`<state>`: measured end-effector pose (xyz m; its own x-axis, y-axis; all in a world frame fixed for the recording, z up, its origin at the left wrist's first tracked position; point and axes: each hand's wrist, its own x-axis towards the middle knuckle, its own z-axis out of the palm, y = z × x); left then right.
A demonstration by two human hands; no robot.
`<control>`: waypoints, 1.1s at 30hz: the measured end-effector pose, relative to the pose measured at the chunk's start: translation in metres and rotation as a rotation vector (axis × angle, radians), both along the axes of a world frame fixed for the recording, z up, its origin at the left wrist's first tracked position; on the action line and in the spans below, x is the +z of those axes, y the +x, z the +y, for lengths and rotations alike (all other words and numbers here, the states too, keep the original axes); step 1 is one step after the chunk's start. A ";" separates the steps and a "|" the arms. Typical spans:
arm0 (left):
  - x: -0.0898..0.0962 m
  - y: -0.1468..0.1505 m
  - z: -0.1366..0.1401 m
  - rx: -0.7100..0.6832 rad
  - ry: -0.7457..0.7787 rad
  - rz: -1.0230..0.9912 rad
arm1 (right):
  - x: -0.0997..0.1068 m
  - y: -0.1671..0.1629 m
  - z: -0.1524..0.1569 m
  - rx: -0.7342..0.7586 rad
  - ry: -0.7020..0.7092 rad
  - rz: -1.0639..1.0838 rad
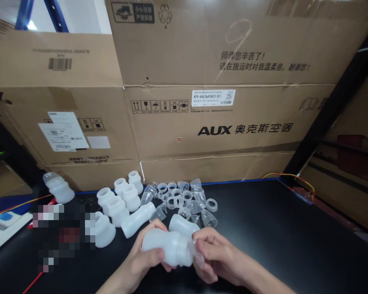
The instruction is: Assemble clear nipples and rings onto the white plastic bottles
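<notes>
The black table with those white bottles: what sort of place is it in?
Probably a workshop or storeroom: several white bottles and loose clear plastic parts are on the black table, with printed cardboard behind.

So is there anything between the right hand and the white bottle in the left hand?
Only a small clear piece, pinched by the right hand at the mouth of the white bottle that the left hand holds. Nothing else visible stands between them: another white bottle and the loose clear parts lie beyond the hands.
</notes>
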<state>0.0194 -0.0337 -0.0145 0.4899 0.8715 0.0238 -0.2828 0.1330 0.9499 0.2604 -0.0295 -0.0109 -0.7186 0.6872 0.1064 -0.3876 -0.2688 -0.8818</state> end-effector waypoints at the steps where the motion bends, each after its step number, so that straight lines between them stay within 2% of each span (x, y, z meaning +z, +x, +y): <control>1: -0.001 0.002 0.000 -0.022 -0.049 -0.038 | -0.002 -0.003 0.001 0.047 -0.074 0.093; 4: -0.004 0.006 0.000 -0.041 -0.142 -0.108 | 0.000 -0.004 0.004 0.118 -0.183 0.212; 7: -0.003 0.002 0.004 0.067 -0.214 -0.174 | 0.009 0.008 0.010 0.096 -0.199 0.255; 9: -0.002 -0.004 0.008 0.140 -0.208 -0.187 | 0.016 0.018 0.014 -0.021 -0.195 0.225; 12: -0.001 -0.011 0.014 0.183 -0.149 -0.144 | 0.023 0.026 0.018 -0.313 -0.185 0.052; 13: -0.001 -0.011 0.015 0.187 -0.129 -0.124 | 0.024 0.027 0.019 -0.374 -0.173 -0.005; 15: -0.001 -0.011 0.016 0.175 -0.084 -0.074 | 0.024 0.027 0.019 -0.400 -0.117 -0.077; 19: 0.002 -0.002 0.008 0.182 0.039 0.117 | 0.021 0.020 0.009 -0.400 0.098 -0.232; 23: 0.010 0.008 -0.009 0.409 0.220 0.268 | 0.019 0.008 -0.010 -0.358 0.327 -0.533; 26: 0.015 0.013 -0.015 0.512 0.284 0.283 | 0.018 0.002 -0.016 -0.418 0.429 -0.571; 29: 0.015 0.012 -0.013 0.485 0.242 0.278 | 0.017 0.004 -0.015 -0.472 0.668 -0.570; 31: 0.011 0.010 -0.009 0.394 0.178 0.250 | 0.016 0.006 -0.015 -0.459 0.893 -0.586; 33: 0.007 0.008 -0.005 0.316 0.133 0.212 | 0.015 0.009 -0.017 -0.432 1.023 -0.624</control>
